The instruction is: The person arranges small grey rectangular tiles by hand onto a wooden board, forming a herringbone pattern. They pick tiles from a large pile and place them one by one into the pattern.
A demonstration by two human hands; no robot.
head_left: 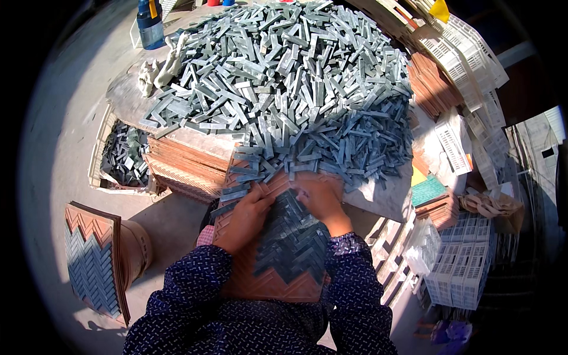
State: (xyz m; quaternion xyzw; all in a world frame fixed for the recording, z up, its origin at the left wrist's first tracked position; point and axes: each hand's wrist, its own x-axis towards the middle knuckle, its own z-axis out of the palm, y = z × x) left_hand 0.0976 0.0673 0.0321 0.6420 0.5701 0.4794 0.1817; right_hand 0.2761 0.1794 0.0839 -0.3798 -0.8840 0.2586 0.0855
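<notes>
While grey tile strips point(284, 77) lie heaped on the desk point(127, 97), the left hand point(245, 216) and right hand point(319, 198) press flat, fingers open, on the brown herringbone tray point(278, 284), half filled with grey zigzag rows, at the near edge.

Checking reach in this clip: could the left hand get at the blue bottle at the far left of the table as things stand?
Probably not without leaning. The left hand rests on the brown herringbone tray close to the body, while the blue bottle stands at the far edge, beyond the heap of grey tile strips.
</notes>
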